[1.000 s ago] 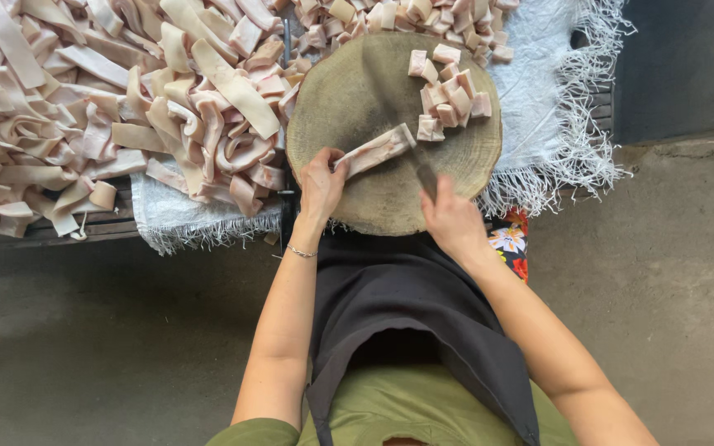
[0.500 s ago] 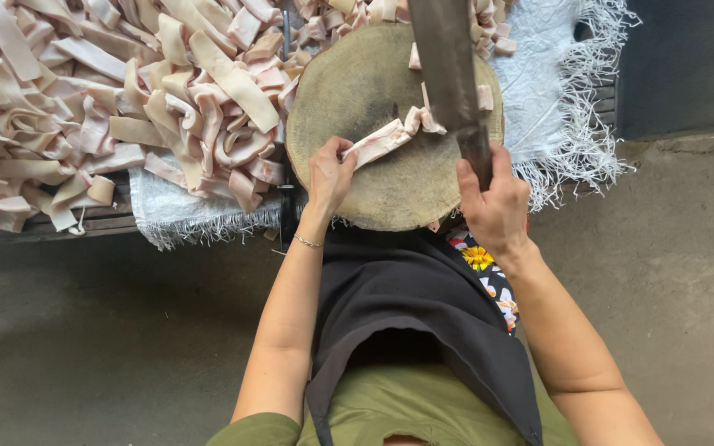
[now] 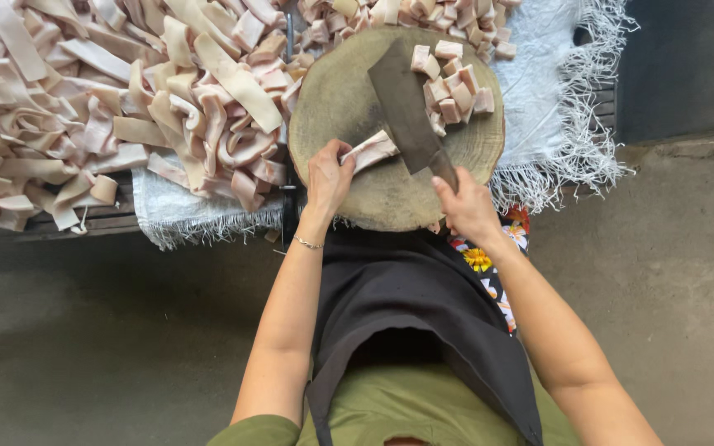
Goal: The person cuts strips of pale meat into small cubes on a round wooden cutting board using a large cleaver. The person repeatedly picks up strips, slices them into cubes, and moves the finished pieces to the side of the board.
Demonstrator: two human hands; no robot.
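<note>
Lowered since 0.5 s ago, cleaver (image 3: 406, 103) (right hand (image 3: 466, 206) fisted) meets pork strip (image 3: 371, 151) — left hand (image 3: 327, 176) pinching it.

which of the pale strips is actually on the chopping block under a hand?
The single strip on the round wooden block, pinned by the left hand beside the cleaver held by the right hand. The other strips lie heaped left of the block.

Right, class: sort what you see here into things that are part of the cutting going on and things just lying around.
In use:
left hand pressing the pale strip
right hand gripping the cleaver
round wooden block
cut cubes

Lying about:
heap of uncut strips
fringed white cloth
dark rod beside the block
</note>
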